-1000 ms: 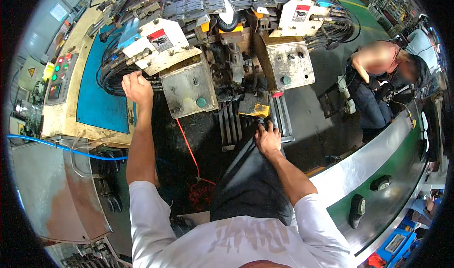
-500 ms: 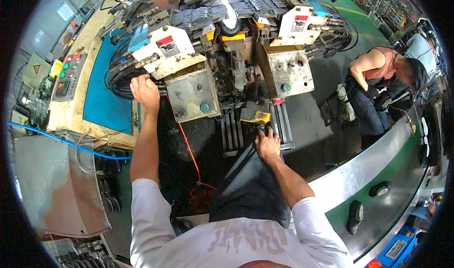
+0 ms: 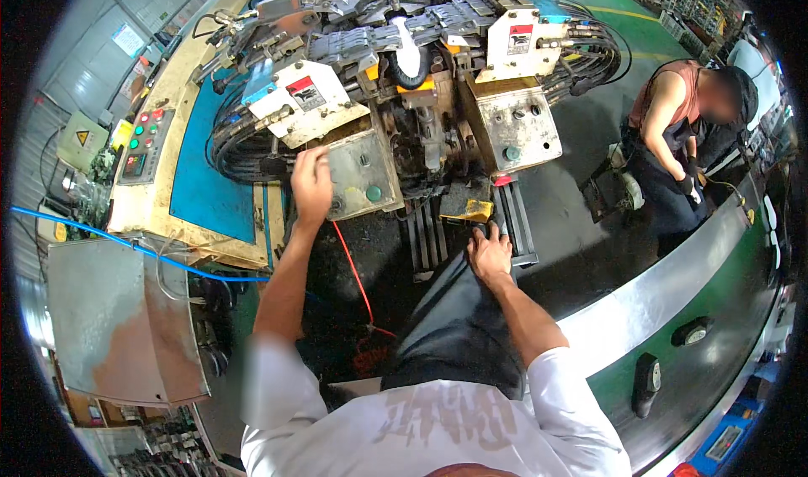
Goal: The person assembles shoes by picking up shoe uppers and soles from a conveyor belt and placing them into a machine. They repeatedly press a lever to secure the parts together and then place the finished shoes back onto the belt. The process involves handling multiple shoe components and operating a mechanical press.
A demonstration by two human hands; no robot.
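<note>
My left hand [image 3: 312, 184] is at the left edge of a worn metal control box [image 3: 364, 170] with a green button. Its fingers point up along the box's side, with nothing visible in them; whether they touch the box I cannot tell. My right hand [image 3: 490, 254] lies on my dark-trousered knee [image 3: 454, 309], fingers apart and empty. Ahead stands a large machine [image 3: 429, 123] with metal clamps. At its centre sits a white, pointed piece [image 3: 407, 47] with a dark rounded end. A second control box [image 3: 515, 127] is on the right.
Bundled black hoses [image 3: 240, 144] hang left of the boxes. A panel with coloured buttons [image 3: 143, 149] stands farther left. A blue hose [image 3: 143, 247] crosses to a metal cabinet [image 3: 126, 325]. A yellow-edged pedal [image 3: 467, 210] is below. At right, a co-worker [image 3: 673, 132] sits beside a metal-edged belt [image 3: 648, 300] carrying dark shoe-like pieces.
My left hand has moved right, from the black hoses to the left control box, and its fingers have straightened. My right hand stays on the knee. The view has shifted slightly.
</note>
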